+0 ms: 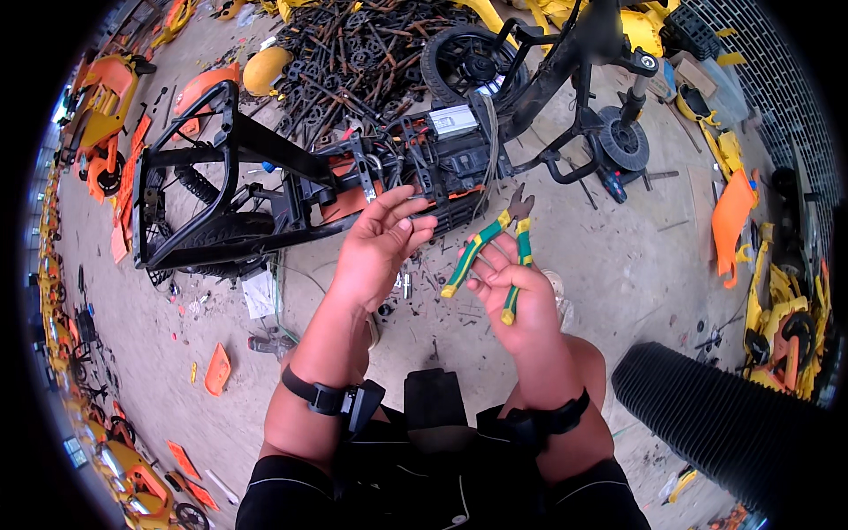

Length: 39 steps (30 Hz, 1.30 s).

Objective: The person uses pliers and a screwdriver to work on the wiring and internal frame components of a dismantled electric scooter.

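Note:
My right hand [517, 296] holds side cutters [518, 210] with green-and-yellow handles, which stand apart, jaws pointing up. To its left my left hand [384, 238] is raised with loosely bent fingers and nothing visible in it, near the black vehicle frame [291, 159]; whether its fingertips touch the frame I cannot tell. The frame lies across the floor in front of me, carrying bundled wires [397, 155], a silver box [452, 120] and a rear wheel [212, 238].
A pile of dark metal parts [336, 62], a loose wheel [468, 66] and yellow and orange panels [733, 221] lie around. A black ribbed tube [698, 415] is at lower right. An orange tray [218, 369] lies on the floor [609, 265].

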Tool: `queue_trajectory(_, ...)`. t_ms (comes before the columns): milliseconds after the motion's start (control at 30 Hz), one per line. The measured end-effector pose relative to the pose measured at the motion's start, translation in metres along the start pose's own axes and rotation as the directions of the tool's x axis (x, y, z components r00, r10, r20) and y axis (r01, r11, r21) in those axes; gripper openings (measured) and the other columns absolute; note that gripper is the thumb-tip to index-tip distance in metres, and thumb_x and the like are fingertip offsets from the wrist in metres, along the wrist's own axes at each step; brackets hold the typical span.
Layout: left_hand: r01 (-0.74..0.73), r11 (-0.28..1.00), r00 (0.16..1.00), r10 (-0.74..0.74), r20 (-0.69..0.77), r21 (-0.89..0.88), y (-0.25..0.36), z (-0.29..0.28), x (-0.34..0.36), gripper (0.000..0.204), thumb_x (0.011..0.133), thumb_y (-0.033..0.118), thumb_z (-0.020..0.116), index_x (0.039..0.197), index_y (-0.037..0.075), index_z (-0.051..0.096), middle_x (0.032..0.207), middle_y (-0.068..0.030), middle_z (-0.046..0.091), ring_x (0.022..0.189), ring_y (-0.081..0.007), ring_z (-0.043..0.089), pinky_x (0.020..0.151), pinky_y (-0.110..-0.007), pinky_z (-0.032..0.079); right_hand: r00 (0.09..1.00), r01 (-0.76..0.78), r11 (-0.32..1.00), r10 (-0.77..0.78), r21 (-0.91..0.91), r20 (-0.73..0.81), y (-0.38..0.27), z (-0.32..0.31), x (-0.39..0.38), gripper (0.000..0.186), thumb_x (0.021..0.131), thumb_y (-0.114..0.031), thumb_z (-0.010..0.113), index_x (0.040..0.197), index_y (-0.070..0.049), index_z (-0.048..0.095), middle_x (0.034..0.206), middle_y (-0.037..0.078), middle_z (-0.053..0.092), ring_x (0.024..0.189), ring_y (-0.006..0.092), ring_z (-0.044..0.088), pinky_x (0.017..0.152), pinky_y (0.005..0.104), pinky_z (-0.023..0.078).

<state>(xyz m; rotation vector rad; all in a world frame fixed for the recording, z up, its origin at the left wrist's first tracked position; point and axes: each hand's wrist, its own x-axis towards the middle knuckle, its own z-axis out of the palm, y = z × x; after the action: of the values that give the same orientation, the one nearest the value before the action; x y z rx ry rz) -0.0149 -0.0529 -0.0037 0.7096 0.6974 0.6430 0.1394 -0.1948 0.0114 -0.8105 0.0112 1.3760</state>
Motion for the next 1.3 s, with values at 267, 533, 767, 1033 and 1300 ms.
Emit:
queue_trajectory(267,0.081,0.979,0.983,-0.109,-0.146,-0.186,-0.005,-0.003,0.004,0.023,0.101,0.016,0.056,0.121,0.004,0.057,0.092,-0.0047,0.066,0.075,-0.0122,0.064,0.069,-0.025,0.057,0.995,-0.096,0.995,0.097,-0.035,0.024,0.011,0.010,-0.003,0.068,0.074,0.001,0.046,0.142,-0.004,0.040,0.135,0.015,0.053,0.120,0.0247,0.053,0.089,0.0368,0.043)
queue_trajectory(533,0.124,0.985,0.983,-0.139,-0.123,-0.121,-0.003,-0.003,0.001,0.030,0.099,0.038,0.059,0.099,0.008,0.058,0.072,0.0018,0.053,0.057,-0.0062,0.045,0.047,-0.020,0.034,0.989,-0.149,0.984,0.146,-0.098,-0.033,0.020,0.015,-0.009,0.074,0.074,0.003,0.046,0.146,-0.002,0.034,0.139,0.018,0.051,0.119,0.0263,0.054,0.083,0.0366,0.043)
queue_trajectory(767,0.165,0.977,0.973,-0.184,-0.140,-0.138,-0.005,0.000,0.004,0.034,0.100,0.041,0.057,0.092,0.008,0.057,0.070,0.0027,0.050,0.054,-0.0065,0.043,0.047,-0.021,0.034,0.983,-0.181,0.974,0.178,-0.135,-0.037,0.024,0.020,-0.010,0.076,0.075,0.003,0.047,0.149,-0.002,0.030,0.138,0.018,0.051,0.117,0.0273,0.056,0.079,0.0357,0.044)
queue_trajectory(1033,0.120,0.988,0.984,-0.131,-0.119,-0.098,-0.003,-0.004,0.006,0.029,0.101,0.030,0.058,0.106,0.002,0.065,0.090,-0.0020,0.065,0.075,-0.0090,0.060,0.063,-0.021,0.051,0.987,-0.163,0.977,0.161,-0.140,-0.031,0.022,0.019,-0.007,0.075,0.076,0.003,0.046,0.149,-0.002,0.030,0.137,0.017,0.052,0.118,0.0276,0.056,0.080,0.0357,0.044)
queue_trajectory(1300,0.107,0.988,0.990,-0.116,-0.078,-0.114,0.003,0.001,0.002,0.026,0.096,0.010,0.064,0.119,-0.002,0.064,0.101,-0.0072,0.068,0.086,-0.0129,0.065,0.078,-0.025,0.058,0.987,-0.159,0.973,0.159,-0.167,-0.013,0.018,0.024,-0.009,0.076,0.076,0.005,0.048,0.149,-0.001,0.029,0.136,0.018,0.052,0.120,0.0292,0.055,0.082,0.0402,0.050)
